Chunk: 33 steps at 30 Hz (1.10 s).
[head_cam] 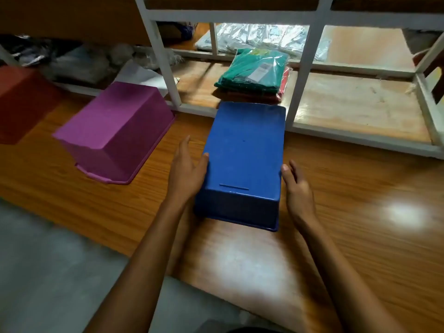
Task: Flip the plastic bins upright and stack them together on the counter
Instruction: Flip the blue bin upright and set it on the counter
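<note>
A blue plastic bin [242, 159] lies upside down in the middle of the wooden counter [348, 224]. My left hand [186, 169] presses against its left side, thumb on the bottom edge. My right hand [298, 191] is at its right side, fingers apart, thumb touching the corner. Left of it a purple bin [115, 131] also rests upside down, rim on the counter. A red bin [21, 102] sits upside down at the far left, partly cut off by the frame.
A white shelf frame [302, 75] stands right behind the blue bin. Packed green and red clothes [254, 73] lie on its wooden shelf, with clear plastic bags behind. The counter's near edge runs diagonally at lower left above a grey floor [48, 272].
</note>
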### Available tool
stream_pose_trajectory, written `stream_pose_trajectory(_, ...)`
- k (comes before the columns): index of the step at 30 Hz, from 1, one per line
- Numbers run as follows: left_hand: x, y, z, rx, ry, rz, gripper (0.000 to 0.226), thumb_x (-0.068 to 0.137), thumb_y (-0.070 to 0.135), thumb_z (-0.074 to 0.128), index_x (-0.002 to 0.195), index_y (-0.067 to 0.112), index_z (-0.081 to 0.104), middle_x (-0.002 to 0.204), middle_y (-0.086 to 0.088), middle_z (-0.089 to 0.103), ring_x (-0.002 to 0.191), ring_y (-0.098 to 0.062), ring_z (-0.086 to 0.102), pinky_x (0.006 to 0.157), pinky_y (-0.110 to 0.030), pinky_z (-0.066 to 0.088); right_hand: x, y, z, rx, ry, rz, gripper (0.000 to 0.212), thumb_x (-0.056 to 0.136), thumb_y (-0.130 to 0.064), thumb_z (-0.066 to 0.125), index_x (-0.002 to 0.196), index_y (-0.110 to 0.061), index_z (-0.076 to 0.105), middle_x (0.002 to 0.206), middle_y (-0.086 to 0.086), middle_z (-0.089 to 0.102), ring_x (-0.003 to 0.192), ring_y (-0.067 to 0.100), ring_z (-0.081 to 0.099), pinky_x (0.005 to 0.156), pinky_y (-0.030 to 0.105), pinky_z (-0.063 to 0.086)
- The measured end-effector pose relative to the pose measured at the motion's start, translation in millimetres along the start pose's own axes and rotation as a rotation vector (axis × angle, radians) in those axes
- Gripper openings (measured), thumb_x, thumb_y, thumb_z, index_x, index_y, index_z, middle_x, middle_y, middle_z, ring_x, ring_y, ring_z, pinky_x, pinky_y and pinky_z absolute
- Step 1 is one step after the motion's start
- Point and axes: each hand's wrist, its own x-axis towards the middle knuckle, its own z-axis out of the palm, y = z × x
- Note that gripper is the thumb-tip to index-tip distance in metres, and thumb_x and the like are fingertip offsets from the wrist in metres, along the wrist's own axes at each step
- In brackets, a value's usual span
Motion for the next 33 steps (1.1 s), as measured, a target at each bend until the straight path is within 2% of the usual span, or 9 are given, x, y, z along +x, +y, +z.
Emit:
stream_pose_trajectory(3,10,-2,7,-0.102,-0.119,-0.172,0.063,0.100,0.037,0.053,0.154,0.019,0.027,0.118,0.007,0.057,0.102,-0.005,0.058,0.094,-0.032,0.043,0,3,9,0.090,-0.093,0.027,0.074,0.089,-0.071,0.041,0.149,-0.029,0.040,0.154,-0.007,0.042,0.142,0.011,0.038,0.120,0.042,0.028)
stream_pose_trajectory(6,12,-4,18,-0.095,-0.215,-0.154,0.049,0.098,0.043,0.054,0.142,0.023,0.045,0.129,0.002,0.062,0.116,-0.019,0.061,0.098,-0.040,0.050,-4,7,21,0.159,-0.127,0.052,0.085,0.086,-0.075,0.040,0.154,-0.026,0.028,0.160,-0.008,0.031,0.147,0.008,0.029,0.123,0.044,0.021)
stream_pose_trajectory(10,17,-11,19,-0.112,-0.183,-0.125,0.043,0.097,0.047,0.053,0.133,0.024,0.055,0.125,0.006,0.065,0.110,-0.015,0.063,0.095,-0.043,0.053,-7,-9,26,0.175,-0.080,0.088,0.094,0.081,-0.076,0.042,0.155,-0.020,0.027,0.160,-0.006,0.032,0.147,0.008,0.029,0.123,0.041,0.021)
stream_pose_trajectory(13,22,-19,14,-0.175,-0.192,-0.132,0.042,0.095,0.050,0.054,0.128,0.025,0.060,0.121,0.007,0.069,0.108,-0.014,0.066,0.094,-0.045,0.054,-17,-32,30,0.129,-0.041,0.027,0.074,0.095,-0.062,0.038,0.155,-0.020,0.026,0.161,-0.005,0.030,0.144,0.004,0.027,0.121,0.031,0.020)
stream_pose_trajectory(18,26,-28,8,-0.437,-0.216,-0.250,0.028,0.099,0.035,0.055,0.116,0.017,0.068,0.115,-0.001,0.073,0.104,-0.016,0.069,0.094,-0.042,0.055,-28,-79,23,-0.163,0.064,-0.148,0.044,0.102,-0.023,0.046,0.145,-0.019,0.046,0.151,0.001,0.045,0.140,0.017,0.041,0.117,0.041,0.032)
stream_pose_trajectory(21,20,-43,15,-0.612,-0.207,-0.392,0.023,0.101,0.027,0.052,0.098,0.015,0.072,0.103,-0.007,0.075,0.096,-0.024,0.070,0.091,-0.043,0.054,-32,-105,18,-0.485,0.059,-0.385,0.046,0.089,-0.006,0.056,0.133,-0.019,0.060,0.141,0.002,0.057,0.130,0.021,0.052,0.110,0.040,0.040)
stream_pose_trajectory(26,18,-57,0,-0.498,-0.121,-0.308,0.017,0.101,0.014,0.051,0.095,0.012,0.067,0.093,-0.003,0.066,0.095,-0.018,0.057,0.071,-0.017,0.045,-32,-126,33,-0.946,0.056,-0.300,0.060,0.094,-0.047,0.051,0.148,-0.029,0.035,0.157,0.007,0.032,0.142,0.027,0.034,0.113,0.051,0.032)
stream_pose_trajectory(29,26,-47,-27,-0.501,-0.056,-0.217,0.030,0.100,0.016,0.053,0.130,0.014,0.059,0.123,0.001,0.061,0.113,-0.013,0.054,0.092,-0.027,0.043,-35,-129,46,-0.726,0.024,-0.210,0.063,0.097,-0.037,0.053,0.152,-0.025,0.026,0.148,0.005,0.044,0.131,0.025,0.047,0.100,0.040,0.044)
stream_pose_trajectory(33,35,-19,-62,-0.778,-0.153,-0.195,0.024,0.101,0.021,0.051,0.121,0.017,0.063,0.116,0.002,0.067,0.110,-0.013,0.063,0.091,-0.033,0.052,-51,-136,75,-0.240,0.093,-0.120,0.054,0.096,-0.010,0.057,0.147,-0.019,0.040,0.125,-0.006,0.056,0.121,0.018,0.055,0.086,0.021,0.047)
